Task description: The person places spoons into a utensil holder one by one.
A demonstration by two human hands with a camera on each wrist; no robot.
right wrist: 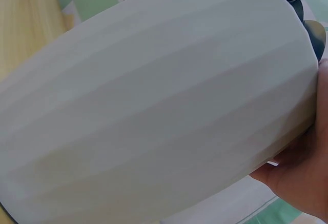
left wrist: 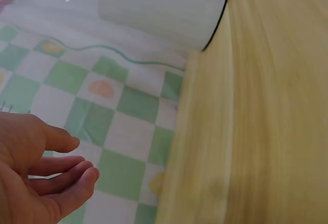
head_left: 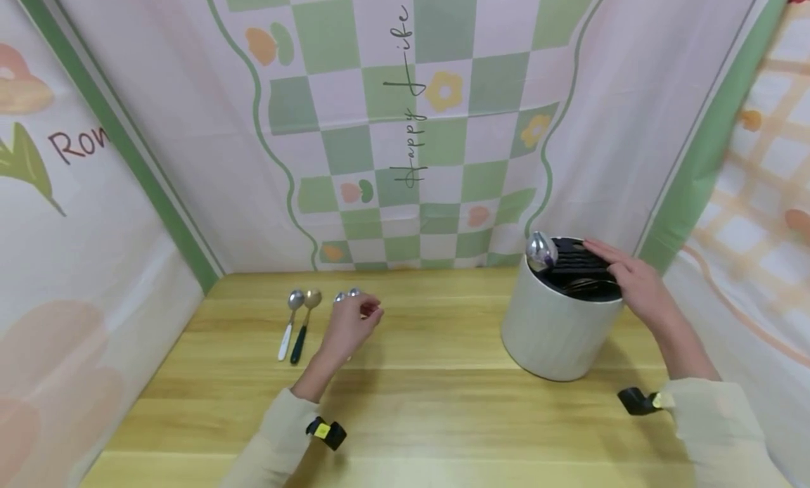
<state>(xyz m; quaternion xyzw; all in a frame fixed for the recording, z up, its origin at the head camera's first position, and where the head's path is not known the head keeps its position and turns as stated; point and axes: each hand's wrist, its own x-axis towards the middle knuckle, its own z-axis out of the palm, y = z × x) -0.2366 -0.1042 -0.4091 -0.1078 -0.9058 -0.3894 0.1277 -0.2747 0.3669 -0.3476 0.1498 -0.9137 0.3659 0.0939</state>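
Closest to me, both sleeves end in wrist cameras, and beyond them my left hand [head_left: 350, 326] hovers over the wooden table [head_left: 405, 418], well to the left of the white utensil holder [head_left: 552, 326]. Its fingers are loosely curled and, from the wrist view, hold nothing. Just past its fingertips lie two spoon bowls [head_left: 346, 295], and further left of the holder lie a white-handled spoon [head_left: 288, 325] and a dark-handled spoon [head_left: 302, 326] side by side. My right hand [head_left: 635, 280] rests on the holder's far-right rim, fingers mostly straight across the dark slotted insert [head_left: 572, 259], the palm against its wall. One spoon [head_left: 540, 252] already stands in the holder at its left rim. To do this well, I judge I should keep the holder steadied and pinch the nearest spoon by its handle, not its bowl.
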